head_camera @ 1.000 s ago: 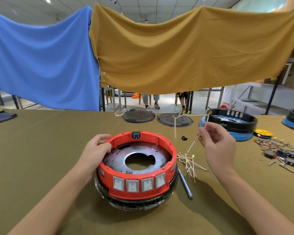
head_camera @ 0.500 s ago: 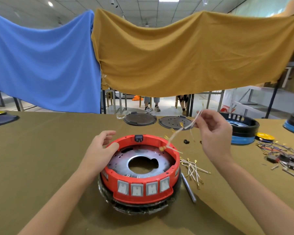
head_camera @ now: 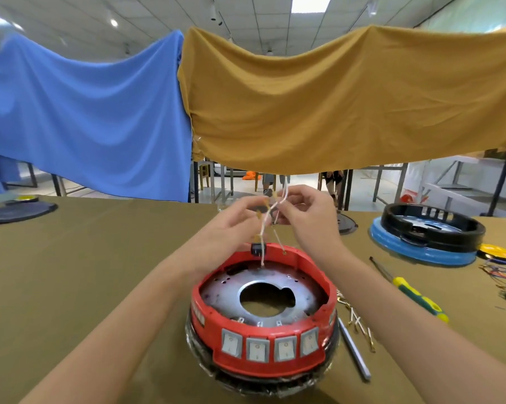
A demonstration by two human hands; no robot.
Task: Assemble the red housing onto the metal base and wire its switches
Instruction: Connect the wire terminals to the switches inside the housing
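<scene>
The red housing (head_camera: 263, 365) sits on the round metal base (head_camera: 222, 293) in front of me, with several white rocker switches (head_camera: 257, 349) along its near side and a black socket (head_camera: 257, 248) at its far rim. Both hands are raised above the far rim. My left hand (head_camera: 234, 225) and my right hand (head_camera: 304, 214) each pinch thin white wires (head_camera: 268, 225) with yellowish terminals. The wires cross between my fingertips and hang down toward the housing's inside.
More loose white wires (head_camera: 355, 319) and a grey pen-like tool (head_camera: 353, 349) lie right of the housing. A green-yellow screwdriver (head_camera: 415, 295) lies farther right. A black-and-blue housing (head_camera: 426, 237) and coloured wires (head_camera: 502, 272) occupy the far right. A dark disc (head_camera: 15, 212) lies far left.
My left hand has left the housing rim and risen to meet the right hand. Both now hold the wires together above the far rim. The view has moved closer.
</scene>
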